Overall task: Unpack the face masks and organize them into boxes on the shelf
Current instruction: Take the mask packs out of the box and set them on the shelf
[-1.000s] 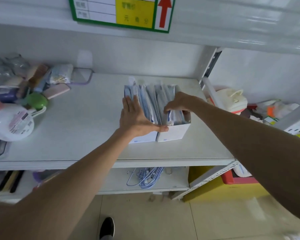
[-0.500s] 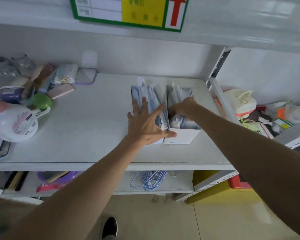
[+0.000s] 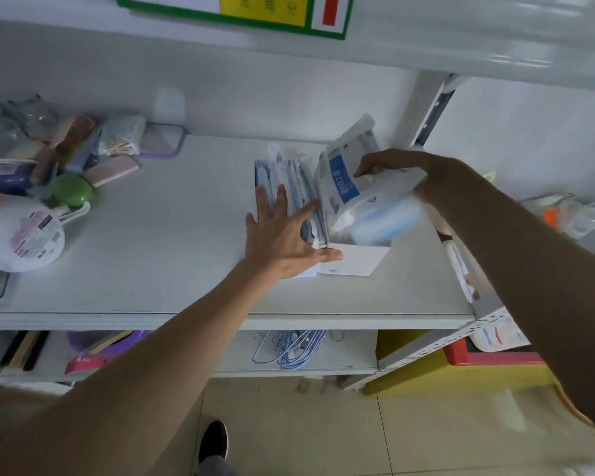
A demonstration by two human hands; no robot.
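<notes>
1. At the far left of the white shelf (image 3: 172, 269): loose clutter, including a white labelled bottle (image 3: 21, 231) on its side. It lies well apart from the work area and is not involved.
2. Left hand (image 3: 282, 235): fingers spread and straight, pressed flat against the upright mask packets (image 3: 299, 182) in the left box (image 3: 257, 176). The thumb lies along the front edge, reaching the right box (image 3: 354, 264).
3. Right box: touches the left box. Its white front shows, but its contents are hidden.
4. Right hand (image 3: 409, 173): fingers and thumb curled round a bundle of mask packets (image 3: 354, 194). The bundle is tilted, above the right box and apart from it. Motion blur hides the exact finger placement.
5. Lower shelf: blue wire hangers (image 3: 289, 348).
6. Risks (judgement):
   - The sleeves look slick, so a loose grip could let the bundle fan out and spill onto the shelf or floor.
   - The boxes look light, so a hard or angled insertion could slide or tip one.
   - If the left hand lifts early, the held-back packets may flop across the opening.
</notes>
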